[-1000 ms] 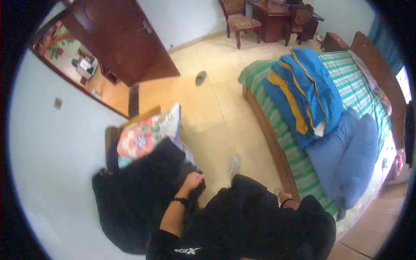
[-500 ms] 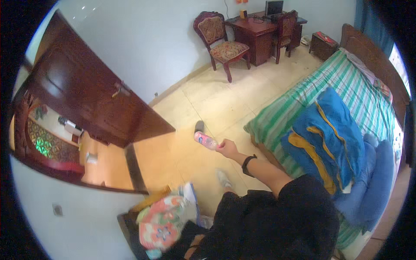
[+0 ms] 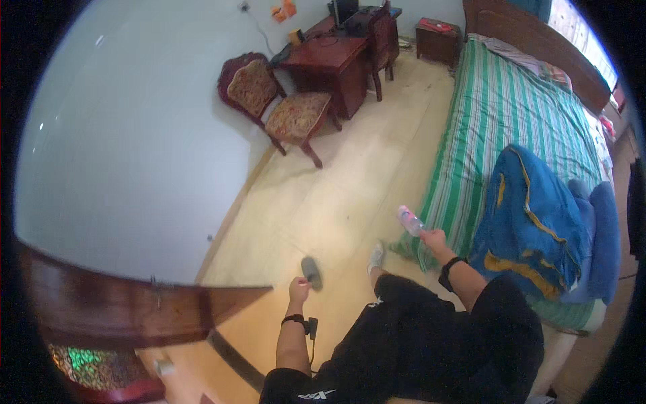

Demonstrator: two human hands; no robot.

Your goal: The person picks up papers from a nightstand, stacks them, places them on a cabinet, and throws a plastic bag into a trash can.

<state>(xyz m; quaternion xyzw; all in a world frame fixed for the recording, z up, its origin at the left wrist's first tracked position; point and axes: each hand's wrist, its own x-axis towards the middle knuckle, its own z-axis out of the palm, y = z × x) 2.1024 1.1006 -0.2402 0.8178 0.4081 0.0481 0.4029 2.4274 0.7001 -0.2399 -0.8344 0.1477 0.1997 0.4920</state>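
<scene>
My right hand (image 3: 434, 239) grips a clear plastic bottle (image 3: 410, 221) with a pink label by one end. The bottle is tilted, its other end pointing away from me, beside the near left corner of the bed. Held low in front of me, my left hand (image 3: 300, 289) has its fingers curled, with nothing seen in them. Just past its fingertips in the picture, a dark grey slipper-like thing (image 3: 311, 269) appears on the floor. Dark bands circle both wrists. One light-coloured shoe (image 3: 375, 257) of mine shows between the hands.
A bed (image 3: 464, 141) with a green striped cover stands on the right, a blue quilt (image 3: 538, 215) bunched on it. Ahead are a carved chair (image 3: 299, 118), a desk (image 3: 319, 57) and a nightstand (image 3: 437, 42). A brown door (image 3: 134, 299) stands at lower left.
The view has turned left and ahead, and the door has dropped lower. My left hand has come into sight. My right hand, still with the bottle, has shifted right toward the bed.
</scene>
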